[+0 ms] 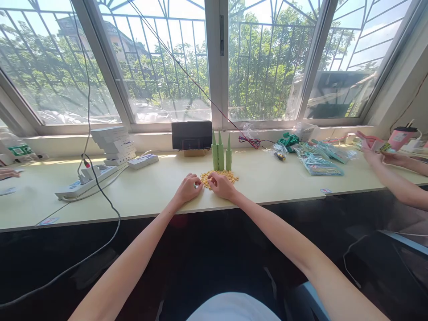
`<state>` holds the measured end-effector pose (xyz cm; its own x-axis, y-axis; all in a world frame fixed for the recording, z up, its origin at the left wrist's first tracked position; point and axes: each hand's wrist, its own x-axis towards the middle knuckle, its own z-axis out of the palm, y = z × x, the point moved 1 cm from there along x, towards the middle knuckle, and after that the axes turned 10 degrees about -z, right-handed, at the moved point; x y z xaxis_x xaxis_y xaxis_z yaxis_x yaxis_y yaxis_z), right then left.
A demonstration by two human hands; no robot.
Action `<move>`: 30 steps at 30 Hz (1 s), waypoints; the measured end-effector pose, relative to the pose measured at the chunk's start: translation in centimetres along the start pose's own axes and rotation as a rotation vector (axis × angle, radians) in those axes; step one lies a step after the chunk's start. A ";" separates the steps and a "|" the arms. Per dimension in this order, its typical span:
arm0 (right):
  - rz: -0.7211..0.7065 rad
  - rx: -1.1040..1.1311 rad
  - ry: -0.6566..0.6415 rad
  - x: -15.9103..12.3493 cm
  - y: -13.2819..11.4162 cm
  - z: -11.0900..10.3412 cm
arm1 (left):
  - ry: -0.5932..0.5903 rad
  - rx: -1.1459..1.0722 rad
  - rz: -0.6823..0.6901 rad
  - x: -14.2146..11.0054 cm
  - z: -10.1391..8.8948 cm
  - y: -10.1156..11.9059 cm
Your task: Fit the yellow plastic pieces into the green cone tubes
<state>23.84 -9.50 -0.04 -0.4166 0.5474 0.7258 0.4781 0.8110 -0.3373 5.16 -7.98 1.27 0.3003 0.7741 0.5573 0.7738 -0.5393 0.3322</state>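
My left hand and my right hand rest close together on the pale worktop, at the near edge of a small heap of tiny yellow pieces. Both hands have their fingers curled in a pinch. The left fingertips hold a small pale-green piece, too small to name. The right fingertips pinch at the yellow heap. Just behind the heap stand three green pointed cones, upright and side by side.
A black box sits behind the cones. A power strip with cables and a stack of white boxes lie to the left. Plastic bags with teal items lie to the right. Another person's hands work at the far right.
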 end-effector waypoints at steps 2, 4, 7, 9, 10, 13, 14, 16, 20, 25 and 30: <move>-0.022 0.040 -0.001 0.0 -0.2 -0.1 | 0.015 -0.006 -0.002 0.0 0.1 -0.1; -0.036 0.070 0.000 0.0 -0.3 -0.1 | 0.025 -0.011 -0.002 0.1 0.1 -0.3; -0.050 0.120 -0.007 0.0 -0.3 -0.1 | 0.040 -0.016 -0.007 0.2 0.2 -0.4; -0.051 0.140 -0.011 0.0 -0.2 0.0 | 0.052 -0.017 -0.015 0.2 0.2 -0.5; -0.050 0.144 -0.011 0.0 -0.2 0.1 | 0.057 -0.017 -0.019 0.3 0.2 -0.5; -0.045 0.150 -0.012 0.0 -0.1 0.2 | 0.065 -0.014 -0.036 0.3 0.2 -0.6; -0.043 0.152 -0.015 0.0 0.0 0.2 | 0.063 -0.011 -0.041 0.3 0.2 -0.6; -0.038 0.152 -0.020 0.0 0.0 0.3 | 0.052 -0.005 -0.048 0.3 0.3 -0.7; -0.036 0.136 -0.016 0.0 0.3 0.4 | 0.014 0.006 -0.057 0.2 0.3 -0.6; -0.018 0.091 -0.002 0.0 0.6 0.6 | -0.010 0.005 -0.060 0.1 0.3 -0.5; -0.015 0.062 0.025 0.1 0.6 0.5 | -0.006 -0.010 -0.041 0.1 0.1 -0.3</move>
<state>23.73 -8.81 -0.42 -0.4034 0.5306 0.7455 0.4231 0.8306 -0.3622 5.06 -7.71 1.16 0.2720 0.7977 0.5383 0.7799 -0.5104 0.3623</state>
